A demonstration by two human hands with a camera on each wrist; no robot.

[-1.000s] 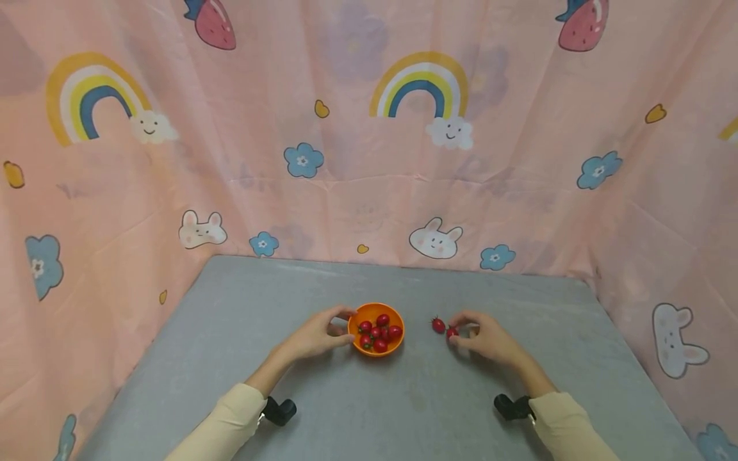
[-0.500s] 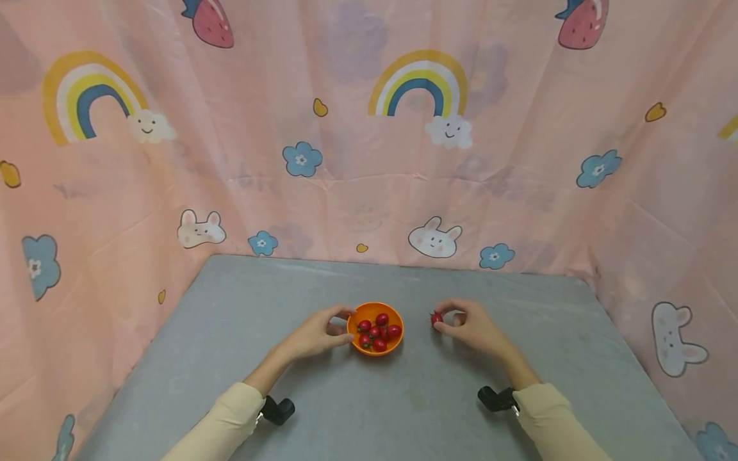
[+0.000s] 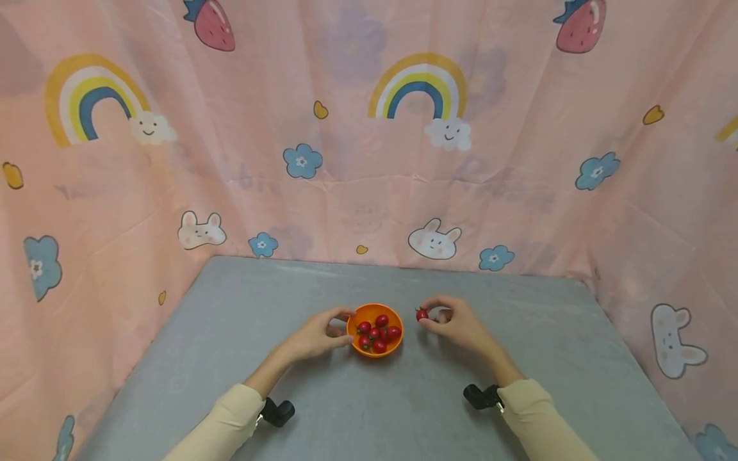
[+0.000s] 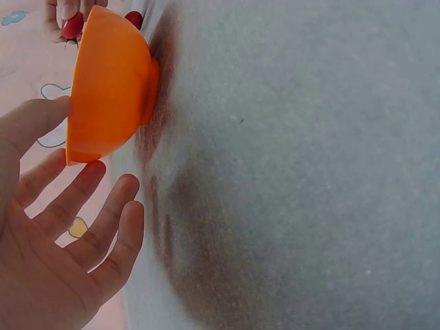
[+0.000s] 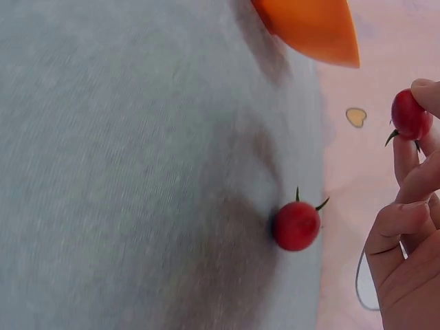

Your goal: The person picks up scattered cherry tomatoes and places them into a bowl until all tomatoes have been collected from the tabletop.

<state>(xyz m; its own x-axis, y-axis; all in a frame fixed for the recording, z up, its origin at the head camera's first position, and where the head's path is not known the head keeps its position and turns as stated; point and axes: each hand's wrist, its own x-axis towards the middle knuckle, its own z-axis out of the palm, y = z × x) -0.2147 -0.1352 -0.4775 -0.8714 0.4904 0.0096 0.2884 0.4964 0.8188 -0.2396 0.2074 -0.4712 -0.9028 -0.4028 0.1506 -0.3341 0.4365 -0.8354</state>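
Note:
An orange bowl [image 3: 375,351] with several cherry tomatoes [image 3: 378,346] in it sits on the grey table. The left hand [image 3: 317,333] holds the bowl's left side lightly, thumb and fingertips at the rim; in the left wrist view its other fingers spread below the bowl. To the bowl's right, the right hand [image 3: 461,324] pinches one cherry tomato [image 5: 410,115] between thumb and fingers, raised off the table. A second loose cherry tomato [image 5: 296,225] with a green stalk rests on the table beneath that hand, mostly hidden in the head view.
The grey table [image 3: 369,410] ends at a pink patterned curtain [image 3: 357,192] at the back and both sides. Black wrist cameras [image 3: 278,412] stick out from both wrists near the cream sleeves [image 3: 544,416].
The right hand has moved left toward the bowl and now carries a cherry tomato off the table; the other loose one stayed behind. The left hand and bowl have stayed in place.

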